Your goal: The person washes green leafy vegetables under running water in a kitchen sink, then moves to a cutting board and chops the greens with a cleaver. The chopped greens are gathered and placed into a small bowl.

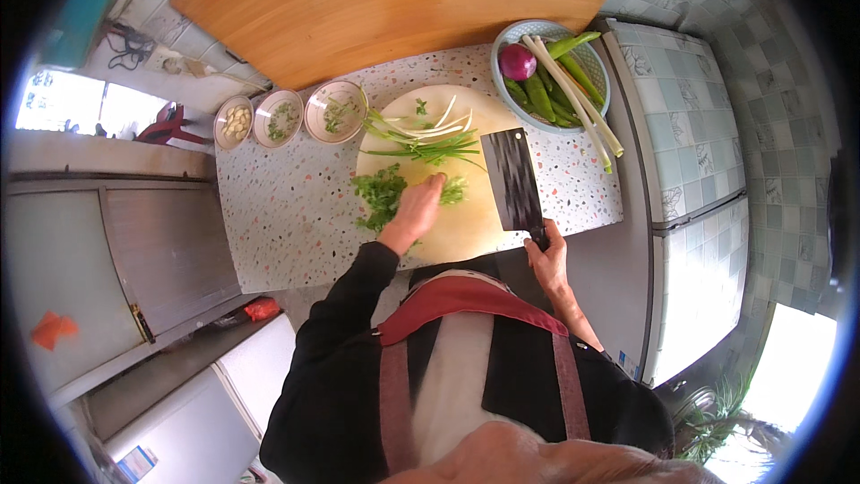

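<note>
tiled wall (781, 139), bright window (70, 100), grey cabinet (67, 255)

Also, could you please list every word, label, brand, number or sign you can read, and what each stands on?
No text can be read here.
Blue-and-white sticker on the white panel at lower left: too small to read.
Small labels on the grey side of the refrigerator: too small to read.
Cleaver in the right hand: no lettering I can make out.
</note>
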The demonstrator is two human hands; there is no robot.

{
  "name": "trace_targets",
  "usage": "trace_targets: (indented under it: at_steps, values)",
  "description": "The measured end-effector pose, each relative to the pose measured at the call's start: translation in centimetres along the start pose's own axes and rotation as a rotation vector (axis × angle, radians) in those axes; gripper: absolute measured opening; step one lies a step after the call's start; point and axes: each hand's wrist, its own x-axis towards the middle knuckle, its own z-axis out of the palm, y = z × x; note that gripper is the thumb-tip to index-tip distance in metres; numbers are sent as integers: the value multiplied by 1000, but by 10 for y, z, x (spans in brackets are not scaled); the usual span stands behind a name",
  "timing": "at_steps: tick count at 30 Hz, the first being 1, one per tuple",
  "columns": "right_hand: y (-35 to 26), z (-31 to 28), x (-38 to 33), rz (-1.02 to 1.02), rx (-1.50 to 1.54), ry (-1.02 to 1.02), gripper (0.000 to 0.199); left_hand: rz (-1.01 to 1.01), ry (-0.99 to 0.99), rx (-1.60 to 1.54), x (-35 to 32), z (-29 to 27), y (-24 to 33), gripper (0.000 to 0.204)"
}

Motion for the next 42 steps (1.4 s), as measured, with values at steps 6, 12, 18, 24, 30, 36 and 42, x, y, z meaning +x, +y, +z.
trace_targets:
  at_steps: [6,12,18,24,30,36,42]
  values:
    - [12,-8,5,-18,-28,10,27,-30,-15,46,4,-11,40,86]
    - [10,-11,7,-20,10,23,22,104,192,-155,4,-40,24,46]
    - [3,-18,2,22,50,75,19,-248,326,-442,43,-49,-15,20]
    - [17,-25,-2,24,-1,74,22,-294,368,-92,75,-23,-46,14]
    - [16,-29,-7,47,75,124,30,-153,348,-488,55,-43,-32,10]
    - [17,-23,2,1,71,93,20,228,252,-82,17,-45,-7,9]
    - [7,-24,8,-18,63,65,21,-10,202,-255,36,-72,-7,11]
